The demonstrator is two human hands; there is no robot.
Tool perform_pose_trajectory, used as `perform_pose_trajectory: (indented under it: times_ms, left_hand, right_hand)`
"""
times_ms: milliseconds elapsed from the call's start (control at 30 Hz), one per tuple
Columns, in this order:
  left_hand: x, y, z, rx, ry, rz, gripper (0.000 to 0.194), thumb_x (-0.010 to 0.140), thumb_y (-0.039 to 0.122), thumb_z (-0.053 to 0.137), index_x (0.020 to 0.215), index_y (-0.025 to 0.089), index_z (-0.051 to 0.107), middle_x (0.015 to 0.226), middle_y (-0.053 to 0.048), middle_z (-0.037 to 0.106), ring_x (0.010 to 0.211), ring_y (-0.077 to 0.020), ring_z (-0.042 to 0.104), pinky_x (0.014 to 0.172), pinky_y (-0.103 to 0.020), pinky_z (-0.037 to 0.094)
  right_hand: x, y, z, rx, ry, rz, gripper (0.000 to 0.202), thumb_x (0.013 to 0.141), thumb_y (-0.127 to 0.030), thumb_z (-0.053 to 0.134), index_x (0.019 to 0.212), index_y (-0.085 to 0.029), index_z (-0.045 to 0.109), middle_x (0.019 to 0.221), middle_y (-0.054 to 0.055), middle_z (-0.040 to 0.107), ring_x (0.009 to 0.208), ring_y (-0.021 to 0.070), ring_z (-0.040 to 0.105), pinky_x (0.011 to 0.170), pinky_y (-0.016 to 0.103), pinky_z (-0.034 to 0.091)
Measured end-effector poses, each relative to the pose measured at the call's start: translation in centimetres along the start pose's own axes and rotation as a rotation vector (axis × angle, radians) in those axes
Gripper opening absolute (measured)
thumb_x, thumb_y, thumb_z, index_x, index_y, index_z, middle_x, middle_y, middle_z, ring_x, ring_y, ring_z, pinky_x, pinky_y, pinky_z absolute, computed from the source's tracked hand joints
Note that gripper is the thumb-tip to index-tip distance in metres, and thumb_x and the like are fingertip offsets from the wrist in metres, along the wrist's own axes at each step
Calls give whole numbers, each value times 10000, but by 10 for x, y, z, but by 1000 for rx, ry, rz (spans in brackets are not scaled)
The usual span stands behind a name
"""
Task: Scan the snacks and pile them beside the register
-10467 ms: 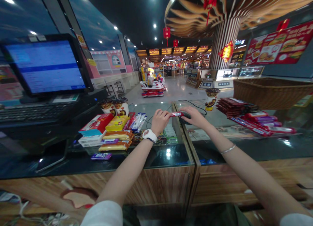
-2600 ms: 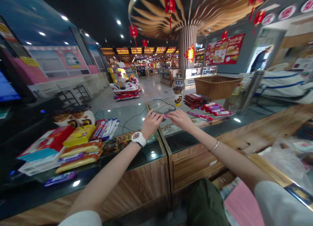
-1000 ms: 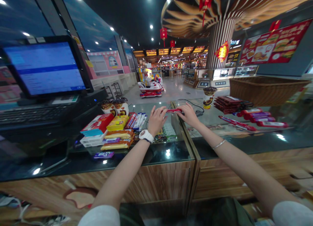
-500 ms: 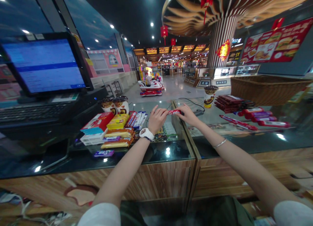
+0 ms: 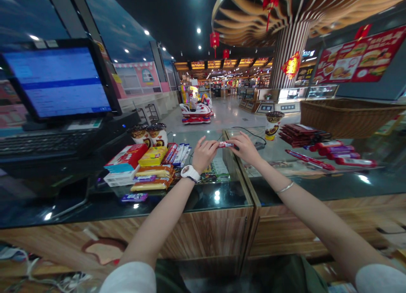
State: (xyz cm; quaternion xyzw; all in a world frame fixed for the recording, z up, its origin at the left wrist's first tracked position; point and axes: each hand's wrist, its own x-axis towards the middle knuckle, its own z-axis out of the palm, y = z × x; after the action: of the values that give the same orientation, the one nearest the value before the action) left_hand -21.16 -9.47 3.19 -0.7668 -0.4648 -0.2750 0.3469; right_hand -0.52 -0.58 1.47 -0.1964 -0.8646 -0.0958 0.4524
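Observation:
Between my two hands is a small red-wrapped snack bar point(image 5: 226, 144), held level above the glass counter. My left hand point(image 5: 204, 152), with a white watch at the wrist, pinches its left end. The right end is in the fingers of my right hand point(image 5: 245, 149), whose wrist wears a silver bangle. Left of my left hand lie several wrapped bars point(image 5: 154, 177), a yellow packet point(image 5: 152, 156), blue-and-white sticks point(image 5: 182, 154) and a red box point(image 5: 127, 157). A purple packet point(image 5: 134, 198) rests in front of them.
At the left stand a monitor point(image 5: 60, 81) and keyboard point(image 5: 47, 145). Printed cups point(image 5: 157, 135) are behind the snacks; another cup point(image 5: 273, 126) stands at right. Stacked dark red packets point(image 5: 298, 135), red and purple packs point(image 5: 344, 153), a long red stick point(image 5: 309, 160) and a wicker basket point(image 5: 349, 117) occupy the right counter.
The bar has turned slightly in my fingers, and more pale print shows on it. My right hand's fingers have shifted a little; both hands stay in nearly the same place.

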Motion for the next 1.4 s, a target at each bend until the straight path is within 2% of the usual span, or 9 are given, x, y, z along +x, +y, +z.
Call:
perform_pose_trajectory:
  times_ms: [400,567,667,733,800,933,1000,1133,1400]
  left_hand:
    - [-3,-8,10,30,42,72,246,974,181,498,1147,217,669,1102,-37,746,951,-179,680,1068,-416,416]
    - [-4,-11,10,18,25,65,250,968,178,507,1152,224,670,1125,-39,743,927,-182,677,1056,-427,421]
    - [-4,-14,11,22,28,68,262,965,171,510,1163,230,670,1131,-37,743,934,-190,677,1049,-437,421]
    - [-4,-16,13,21,19,58,263,962,169,514,1160,235,674,1137,-39,743,949,-192,678,1050,-443,419]
    - [-4,-17,14,18,7,48,261,964,173,514,1160,237,675,1142,-43,741,956,-189,679,1056,-447,415]
    - [-5,-18,16,22,4,47,265,969,178,508,1176,228,667,1144,-43,739,961,-185,679,1067,-445,409]
    - [-5,-18,17,29,-2,43,273,964,166,509,1180,228,665,1140,-45,739,968,-187,676,1066,-444,410]
    - [-4,-19,17,45,-6,33,265,957,163,517,1162,229,672,1120,-48,740,954,-193,672,1058,-442,415]
    - [-4,-25,17,76,11,-14,269,933,162,551,1156,250,672,1073,-33,737,961,-212,659,1045,-433,412]
  right_hand:
    - [1,3,-3,13,-15,53,269,960,-308,525,1181,-244,663,1125,72,729,1068,238,656,1134,532,357]
    - [2,39,-24,128,16,209,386,936,-337,513,1291,-217,605,1289,108,662,1211,275,593,1061,488,452]
    - [-5,69,-36,163,5,312,466,864,-190,476,1313,-225,593,1315,85,649,1232,268,582,1084,502,430]
    - [-14,87,-40,182,-84,335,625,733,-97,502,1344,-213,572,1345,79,630,1257,263,569,1103,484,416]
    - [-25,99,-39,214,-247,328,747,632,-58,526,1368,-184,554,1376,97,608,1283,270,554,1108,452,412]
    - [-41,108,-28,217,-542,290,898,545,-28,563,1429,-167,488,1403,130,586,1287,293,554,1066,428,443]
    - [-43,107,-21,159,-586,272,859,559,-32,584,1402,-185,518,1367,123,616,1252,296,582,1045,431,450]
    - [-40,99,-10,20,-583,252,649,639,-61,612,1276,-183,616,1197,116,712,1115,294,658,960,414,484]
    - [-39,81,-17,-64,-520,190,486,722,-80,567,1204,-127,612,1112,146,710,1032,278,653,885,372,469]
